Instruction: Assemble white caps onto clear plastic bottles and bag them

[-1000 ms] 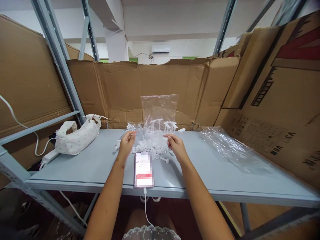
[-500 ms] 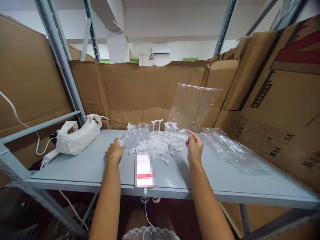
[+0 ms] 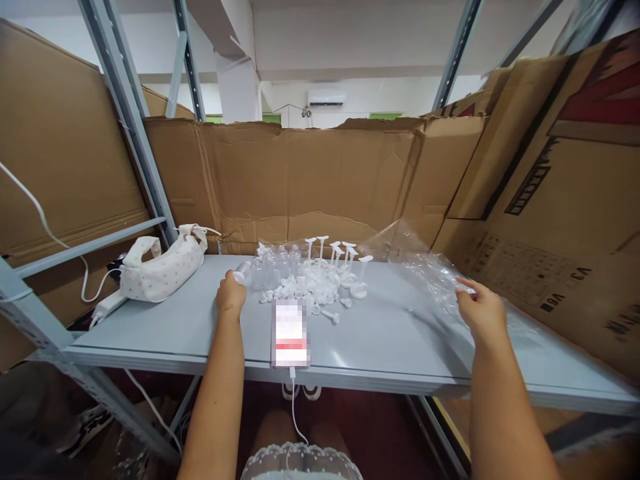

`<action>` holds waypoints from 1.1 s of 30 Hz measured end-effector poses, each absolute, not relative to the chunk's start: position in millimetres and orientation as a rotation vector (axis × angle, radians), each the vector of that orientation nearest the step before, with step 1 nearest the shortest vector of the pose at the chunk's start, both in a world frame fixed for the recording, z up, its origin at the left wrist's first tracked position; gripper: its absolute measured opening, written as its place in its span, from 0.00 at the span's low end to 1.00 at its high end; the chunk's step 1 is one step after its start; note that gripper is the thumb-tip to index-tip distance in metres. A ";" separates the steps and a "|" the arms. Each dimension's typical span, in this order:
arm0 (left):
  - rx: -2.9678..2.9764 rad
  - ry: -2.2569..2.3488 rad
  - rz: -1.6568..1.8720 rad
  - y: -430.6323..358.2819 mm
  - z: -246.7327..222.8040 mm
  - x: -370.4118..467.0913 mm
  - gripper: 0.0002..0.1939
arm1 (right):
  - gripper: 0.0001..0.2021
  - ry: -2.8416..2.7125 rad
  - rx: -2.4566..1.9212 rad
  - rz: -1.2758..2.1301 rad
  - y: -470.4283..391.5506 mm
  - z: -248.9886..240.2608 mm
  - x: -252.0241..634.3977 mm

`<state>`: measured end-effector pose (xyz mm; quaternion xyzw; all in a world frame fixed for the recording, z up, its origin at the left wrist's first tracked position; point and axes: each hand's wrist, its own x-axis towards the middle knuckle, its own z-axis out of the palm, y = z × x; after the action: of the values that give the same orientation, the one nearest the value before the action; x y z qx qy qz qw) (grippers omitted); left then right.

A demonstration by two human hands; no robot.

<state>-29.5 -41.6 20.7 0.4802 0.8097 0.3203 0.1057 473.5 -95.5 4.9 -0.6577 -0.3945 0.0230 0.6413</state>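
My right hand pinches a clear plastic bag by its edge, on the right above the table. The bag stretches out to the left and overlaps other plastic film behind it. My left hand is closed on a clear and whitish plastic piece, mostly hidden by the fingers, at the left side of a pile. In this pile are clear plastic bottles at the back left and small white plastic parts at the front. White pump heads stand upright at the back right.
A phone on a white cable lies at the front edge of the grey tabletop. A white dotted pouch rests at the left. Cardboard walls the back and sides, and more clear film lies at the right.
My right hand has moved right and slightly down, drawing the clear bag from above the pump heads toward the right. My left hand stays beside the pile, its fingers closed more tightly.
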 end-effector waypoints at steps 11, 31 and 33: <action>1.051 1.576 2.118 -42.1 29.2 -21.1 0.26 | 0.22 -0.774 -1.911 -0.243 -89.2 17.3 485.9; 1.363 0.372 1.212 -76.4 29.5 44.1 0.26 | 0.31 -1.700 -0.942 -0.840 -91.0 66.4 244.1; 1.370 0.401 1.214 -77.5 30.7 44.2 0.26 | 0.33 -1.743 -0.959 -0.853 -92.3 67.4 236.2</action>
<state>44.2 -77.5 30.7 0.5892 0.1723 0.5220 0.5922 236.2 -92.3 67.4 -0.3913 -0.7112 -0.3479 0.4691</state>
